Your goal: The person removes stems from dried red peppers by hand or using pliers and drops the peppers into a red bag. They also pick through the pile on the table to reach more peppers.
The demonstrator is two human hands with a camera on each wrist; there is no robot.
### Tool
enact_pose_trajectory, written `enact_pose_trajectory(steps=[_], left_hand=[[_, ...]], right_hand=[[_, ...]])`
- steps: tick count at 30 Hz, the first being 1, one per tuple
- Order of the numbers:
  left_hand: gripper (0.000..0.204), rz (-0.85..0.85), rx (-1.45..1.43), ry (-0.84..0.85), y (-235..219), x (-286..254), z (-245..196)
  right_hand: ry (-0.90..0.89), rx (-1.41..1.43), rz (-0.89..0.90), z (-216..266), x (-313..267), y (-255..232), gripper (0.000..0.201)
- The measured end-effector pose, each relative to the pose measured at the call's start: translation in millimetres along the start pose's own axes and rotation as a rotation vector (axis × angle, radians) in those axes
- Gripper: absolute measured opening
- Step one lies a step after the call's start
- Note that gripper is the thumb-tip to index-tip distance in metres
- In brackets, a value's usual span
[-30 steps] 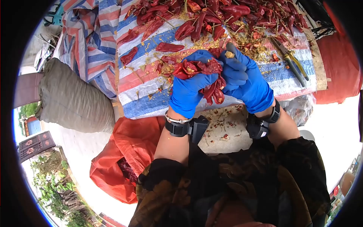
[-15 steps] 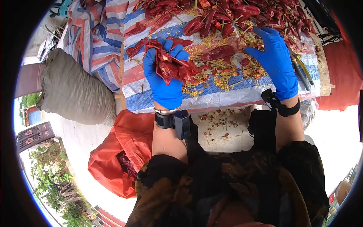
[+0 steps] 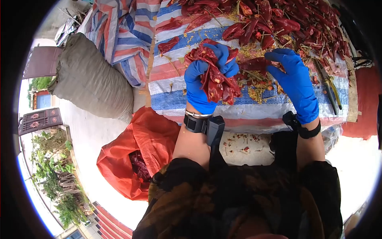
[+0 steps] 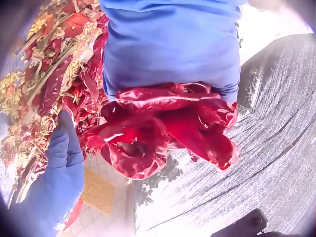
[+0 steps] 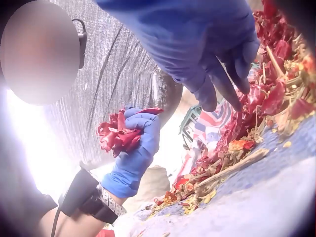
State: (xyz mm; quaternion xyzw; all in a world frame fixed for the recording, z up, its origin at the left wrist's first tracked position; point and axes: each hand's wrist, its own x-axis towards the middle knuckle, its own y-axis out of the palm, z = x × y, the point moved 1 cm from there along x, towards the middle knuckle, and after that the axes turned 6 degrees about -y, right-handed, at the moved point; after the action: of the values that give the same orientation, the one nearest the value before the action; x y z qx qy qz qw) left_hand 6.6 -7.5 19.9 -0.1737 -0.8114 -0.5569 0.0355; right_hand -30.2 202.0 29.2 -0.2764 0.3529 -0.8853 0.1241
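Gripping bunched peppers, left hand has parted from right hand. Right fingers half-spread, apparently empty, so free for more.

An outdoor yard, by the look of it: daylight on pale ground, plants along one edge, a patterned gate. Peppers heaped on a sheet-covered desk and a bulging sack make it a workplace.

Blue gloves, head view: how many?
2. One is on the left hand, which grips a bunch of red peppers; one is on the right hand, over the striped sheet. The pepper heap could hide others.
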Motion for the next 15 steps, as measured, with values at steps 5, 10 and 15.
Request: enact_pose_trajectory(steps=[5,10,15], left_hand=[[0.033,0.158,-0.162,0.003,-18,7,-3],[0.034,-0.043,-0.147,0.024,-20,6,-1],[0.036,-0.197,-0.007,0.141,0,9,7]], right_hand=[[-0.093,-0.117,0.020,-19,-2,7,0.035],[-0.126,-0.255,-0.008,-26,-5,21,0.035],[-0.131,-0.217,-0.060,-36,0,17,0.026]])
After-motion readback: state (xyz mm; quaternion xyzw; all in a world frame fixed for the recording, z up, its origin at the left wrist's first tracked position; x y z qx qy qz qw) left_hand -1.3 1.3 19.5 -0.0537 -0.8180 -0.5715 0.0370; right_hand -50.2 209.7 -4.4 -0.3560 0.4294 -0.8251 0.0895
